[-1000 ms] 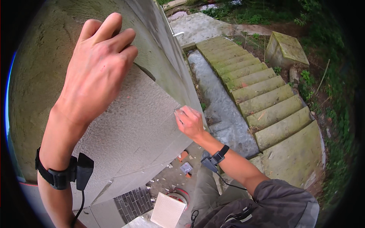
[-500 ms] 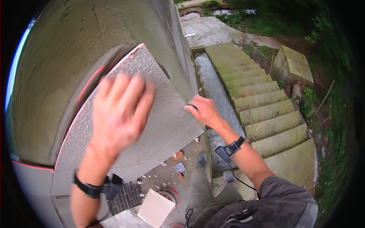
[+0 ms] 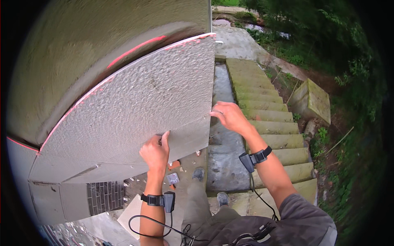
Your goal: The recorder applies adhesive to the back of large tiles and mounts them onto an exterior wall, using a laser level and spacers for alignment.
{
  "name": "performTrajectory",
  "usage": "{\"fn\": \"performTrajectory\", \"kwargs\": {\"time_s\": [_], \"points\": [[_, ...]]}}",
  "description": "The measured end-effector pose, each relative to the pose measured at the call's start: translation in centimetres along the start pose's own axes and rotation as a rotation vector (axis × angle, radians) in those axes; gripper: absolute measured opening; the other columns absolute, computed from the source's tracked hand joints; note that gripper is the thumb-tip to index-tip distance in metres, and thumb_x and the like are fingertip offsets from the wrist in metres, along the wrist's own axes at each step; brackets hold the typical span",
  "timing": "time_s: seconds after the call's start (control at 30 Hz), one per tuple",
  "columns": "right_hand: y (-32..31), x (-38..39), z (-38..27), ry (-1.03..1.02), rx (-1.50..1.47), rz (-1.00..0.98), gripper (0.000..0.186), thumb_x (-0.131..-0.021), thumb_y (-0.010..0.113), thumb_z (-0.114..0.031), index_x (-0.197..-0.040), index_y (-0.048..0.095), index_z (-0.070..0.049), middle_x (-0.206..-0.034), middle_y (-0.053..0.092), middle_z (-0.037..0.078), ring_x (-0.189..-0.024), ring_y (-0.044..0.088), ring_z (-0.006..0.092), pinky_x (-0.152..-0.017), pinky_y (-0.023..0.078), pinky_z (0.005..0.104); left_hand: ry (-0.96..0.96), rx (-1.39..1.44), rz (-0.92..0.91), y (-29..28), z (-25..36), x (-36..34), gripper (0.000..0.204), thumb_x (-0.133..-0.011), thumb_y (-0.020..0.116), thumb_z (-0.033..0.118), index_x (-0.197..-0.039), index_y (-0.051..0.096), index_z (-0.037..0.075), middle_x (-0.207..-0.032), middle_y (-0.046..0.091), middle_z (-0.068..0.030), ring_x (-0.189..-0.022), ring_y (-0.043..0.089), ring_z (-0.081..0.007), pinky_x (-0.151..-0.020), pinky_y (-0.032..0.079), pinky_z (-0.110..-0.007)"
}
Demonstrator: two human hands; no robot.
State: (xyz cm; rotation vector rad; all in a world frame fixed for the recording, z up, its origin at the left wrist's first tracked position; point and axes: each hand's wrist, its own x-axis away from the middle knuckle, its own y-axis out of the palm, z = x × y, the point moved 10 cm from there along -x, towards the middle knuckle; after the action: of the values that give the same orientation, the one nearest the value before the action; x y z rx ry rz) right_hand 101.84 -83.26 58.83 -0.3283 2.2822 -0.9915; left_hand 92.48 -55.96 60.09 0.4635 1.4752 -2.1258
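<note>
A large grey textured panel [image 3: 135,94], with a thin pink-red line along its curved upper edge, spans the left half of the view below a rough rendered wall [image 3: 82,33]. My right hand [image 3: 230,117] is closed on the panel's right edge, thumb and fingertips at the side. Lower on the panel's face, my left hand [image 3: 154,152] rests with fingers curled and thumb raised; whether anything is inside those fingers is hidden. Both forearms wear black straps with small devices and cables.
Mossy concrete steps [image 3: 262,106] run along the right beside a grey channel [image 3: 221,164], with a concrete block [image 3: 312,102] and plants beyond. Below the panel are dark brick-patterned tiles [image 3: 104,197], scattered debris, a light square tile [image 3: 131,213] and my feet.
My left hand has come down from high on the left to the panel's lower middle, uncovering the upper face. My right hand stays at the right edge. The view has shifted, showing more wall and panel.
</note>
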Motion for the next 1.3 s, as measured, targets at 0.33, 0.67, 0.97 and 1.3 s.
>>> {"fn": "performTrajectory", "kwargs": {"time_s": [0.33, 0.67, 0.97, 1.3], "points": [[-0.8, 2.2, 2.4, 0.237, 0.008, 0.018, 0.025, -0.093, 0.065, -0.023, -0.084, 0.063, 0.000, -0.090, 0.065, 0.022, -0.084, 0.062, 0.0456, -0.072, 0.048, 0.0526, 0.077, -0.064, -0.023, 0.2, 0.9, -0.1, 0.037, -0.085, 0.078, 0.034, -0.063, 0.064, 0.008, -0.056, 0.063, -0.0125, -0.048, 0.062, -0.0341, -0.045, 0.046, -0.043], [-1.7, 3.9, 5.3, 0.481, 0.082, 0.270, 0.046, -0.092, 0.068, -0.010, -0.135, 0.056, 0.005, -0.086, 0.066, 0.011, -0.073, 0.059, 0.0164, -0.069, 0.051, 0.0318, 0.120, 0.127, 0.143, -3.5, -0.6, 0.3, 0.033, -0.083, 0.079, 0.032, -0.070, 0.063, 0.006, -0.063, 0.059, -0.0108, -0.058, 0.060, -0.0292, -0.052, 0.047, -0.040], [-1.8, 0.6, -1.9, 0.263, 0.037, 0.158, 0.033, -0.101, 0.062, -0.022, -0.112, 0.063, 0.010, -0.089, 0.065, 0.009, -0.082, 0.056, 0.0151, -0.075, 0.050, 0.0329, 0.243, 0.180, 0.850, -12.2, -4.1, 1.4, 0.049, -0.080, 0.075, 0.031, -0.117, 0.059, 0.002, -0.127, 0.049, -0.0201, -0.126, 0.046, -0.0419, -0.101, 0.045, -0.055], [1.7, -0.7, -3.9, 0.148, 0.304, -0.060, 0.030, -0.098, 0.065, -0.020, -0.087, 0.061, 0.007, -0.067, 0.056, 0.005, -0.064, 0.048, 0.0120, -0.059, 0.043, 0.0324, 0.120, 0.201, 1.073, -12.0, -11.3, 4.1, 0.043, -0.090, 0.064, 0.031, -0.123, 0.054, 0.005, -0.127, 0.048, -0.0194, -0.129, 0.045, -0.0425, -0.106, 0.041, -0.057]]}}
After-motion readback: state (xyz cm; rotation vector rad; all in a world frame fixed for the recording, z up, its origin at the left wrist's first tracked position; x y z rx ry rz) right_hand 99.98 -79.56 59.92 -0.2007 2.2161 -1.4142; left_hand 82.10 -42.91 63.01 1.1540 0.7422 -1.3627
